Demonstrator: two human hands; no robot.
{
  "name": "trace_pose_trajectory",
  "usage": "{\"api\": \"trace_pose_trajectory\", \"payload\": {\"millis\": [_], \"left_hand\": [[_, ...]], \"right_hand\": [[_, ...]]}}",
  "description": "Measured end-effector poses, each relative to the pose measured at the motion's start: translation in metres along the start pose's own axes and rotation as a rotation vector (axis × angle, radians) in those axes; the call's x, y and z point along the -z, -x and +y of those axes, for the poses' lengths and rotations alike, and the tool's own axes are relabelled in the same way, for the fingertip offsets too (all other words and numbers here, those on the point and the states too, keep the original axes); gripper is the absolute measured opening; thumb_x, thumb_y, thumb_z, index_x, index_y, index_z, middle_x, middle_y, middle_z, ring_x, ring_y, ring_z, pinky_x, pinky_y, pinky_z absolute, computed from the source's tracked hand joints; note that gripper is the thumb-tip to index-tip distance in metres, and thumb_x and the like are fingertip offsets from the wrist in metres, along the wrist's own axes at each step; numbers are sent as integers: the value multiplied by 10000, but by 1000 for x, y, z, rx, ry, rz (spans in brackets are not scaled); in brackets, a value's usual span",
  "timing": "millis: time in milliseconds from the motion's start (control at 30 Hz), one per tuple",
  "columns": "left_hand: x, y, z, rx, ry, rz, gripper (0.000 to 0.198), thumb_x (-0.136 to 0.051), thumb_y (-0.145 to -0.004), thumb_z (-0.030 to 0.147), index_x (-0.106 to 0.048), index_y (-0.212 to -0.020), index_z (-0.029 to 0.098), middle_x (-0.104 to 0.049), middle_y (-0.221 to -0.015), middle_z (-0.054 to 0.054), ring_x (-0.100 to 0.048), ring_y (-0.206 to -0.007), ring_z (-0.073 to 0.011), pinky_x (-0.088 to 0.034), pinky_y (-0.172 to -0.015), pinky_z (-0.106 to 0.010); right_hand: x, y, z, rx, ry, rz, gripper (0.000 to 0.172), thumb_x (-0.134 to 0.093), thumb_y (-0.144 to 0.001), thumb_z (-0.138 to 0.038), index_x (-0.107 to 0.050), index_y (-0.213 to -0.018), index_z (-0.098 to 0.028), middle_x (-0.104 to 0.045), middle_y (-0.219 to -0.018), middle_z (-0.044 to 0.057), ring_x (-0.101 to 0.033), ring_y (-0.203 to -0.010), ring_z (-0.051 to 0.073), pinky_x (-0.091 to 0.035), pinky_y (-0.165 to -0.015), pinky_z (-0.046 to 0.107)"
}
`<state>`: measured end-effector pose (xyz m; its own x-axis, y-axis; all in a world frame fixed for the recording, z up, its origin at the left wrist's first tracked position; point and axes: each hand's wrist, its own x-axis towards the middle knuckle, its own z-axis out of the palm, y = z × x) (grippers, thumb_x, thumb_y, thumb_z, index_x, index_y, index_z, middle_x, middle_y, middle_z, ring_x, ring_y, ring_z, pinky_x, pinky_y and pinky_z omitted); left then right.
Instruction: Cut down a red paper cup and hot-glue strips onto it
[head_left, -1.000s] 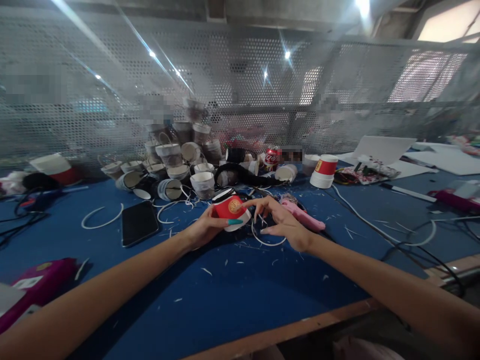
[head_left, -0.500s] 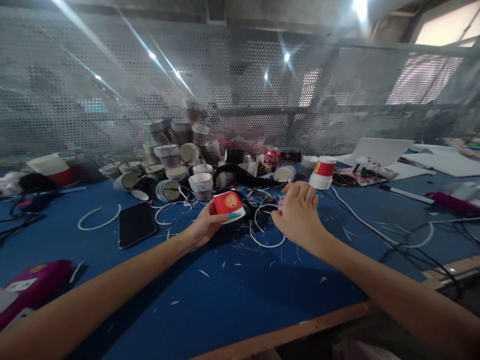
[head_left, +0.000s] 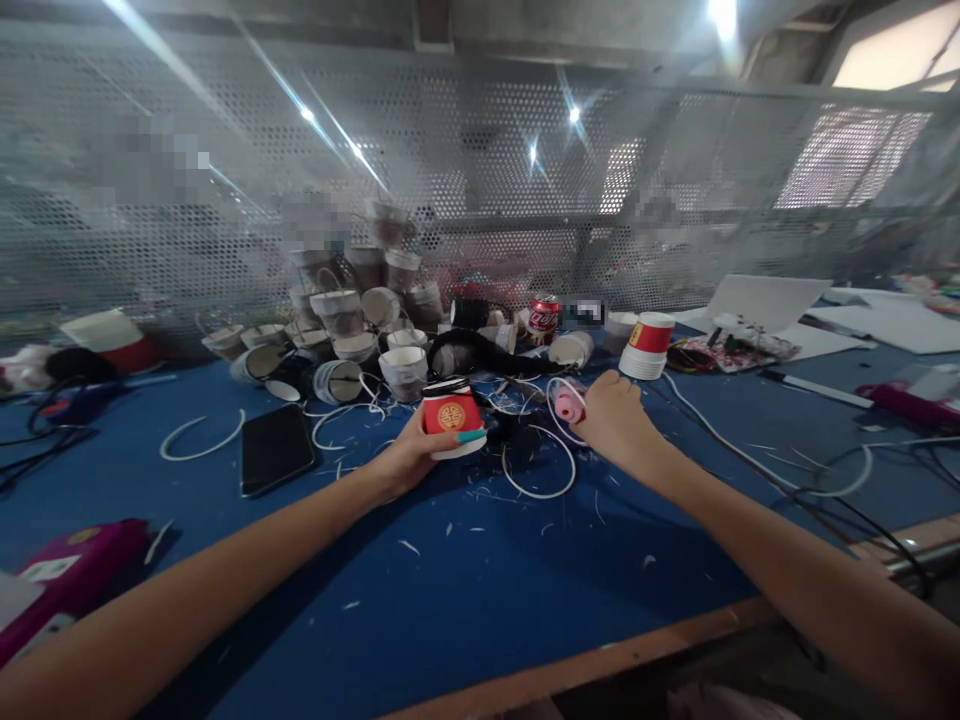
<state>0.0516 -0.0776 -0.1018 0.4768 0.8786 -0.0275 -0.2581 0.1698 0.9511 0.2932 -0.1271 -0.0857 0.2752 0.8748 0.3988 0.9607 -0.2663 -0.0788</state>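
Note:
A red and white paper cup with a gold emblem is gripped upside down in my left hand, with the thumb across its front. Black material shows at the cup's top. To the right, my right hand is closed around a small pink object, mostly hidden by the fingers. A thin white cord loops around the pink object. Another white cord loop lies on the blue table between my hands. Behind my right hand stands an upturned stack of red and white cups.
Several wrapped cups are piled at the back left. A black phone lies left of my left hand. A red can, black cord and white papers are at the back. White scraps litter the blue table.
The cup in my left hand has tilted and moved slightly left, showing black material at its top. My right hand has shifted right and turned, exposing the pink object and a cord loop.

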Motion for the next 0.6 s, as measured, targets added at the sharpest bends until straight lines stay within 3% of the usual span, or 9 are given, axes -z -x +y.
{"api": "trace_pose_trajectory", "payload": {"millis": [133,267,333,433,500,600], "left_hand": [[1,0,-1,-15,25,-28,575,-753,-503,122,-536,-1034,158,-685,-931,-56,-638,-868,-207,-456,-857,-364],[0,0,0,-12,52,-37,509,-714,-538,90,-567,-1021,161,-694,-929,-49,-638,-884,-206,-428,-899,-369],[-1,0,0,-8,62,-53,473,-698,-538,96,-593,-996,150,-702,-906,-56,-643,-863,-211,-429,-894,-375],[-2,0,-1,-15,75,-64,427,-687,-538,124,-623,-960,134,-709,-901,-70,-643,-854,-217,-435,-879,-364],[-2,0,-1,-18,84,-59,414,-687,-537,135,-631,-947,134,-710,-903,-69,-641,-856,-216,-436,-871,-352],[-1,0,-2,-6,68,-71,408,-696,-527,139,-630,-930,128,-710,-865,-64,-640,-816,-211,-435,-855,-353]], "right_hand": [[3,-5,5,105,-152,175,154,-549,-712,-271,-519,-737,-122,-510,-714,129,-495,-722,252,-405,-642,398],[7,-7,5,281,-472,278,176,-523,-753,-280,-474,-608,-195,-465,-590,33,-439,-606,172,-391,-641,375],[9,-5,3,322,-711,240,167,-526,-772,-291,-497,-637,-196,-487,-587,13,-437,-572,146,-387,-601,336],[12,3,-1,392,-1037,52,178,-528,-789,-306,-522,-658,-185,-511,-574,-6,-437,-511,114,-370,-512,285],[14,9,-3,490,-1127,-38,185,-543,-784,-296,-520,-640,-182,-513,-567,-13,-433,-499,103,-360,-493,271],[17,15,-7,630,-1122,-51,176,-550,-777,-273,-503,-632,-185,-484,-585,-18,-427,-529,105,-350,-512,270]]}}
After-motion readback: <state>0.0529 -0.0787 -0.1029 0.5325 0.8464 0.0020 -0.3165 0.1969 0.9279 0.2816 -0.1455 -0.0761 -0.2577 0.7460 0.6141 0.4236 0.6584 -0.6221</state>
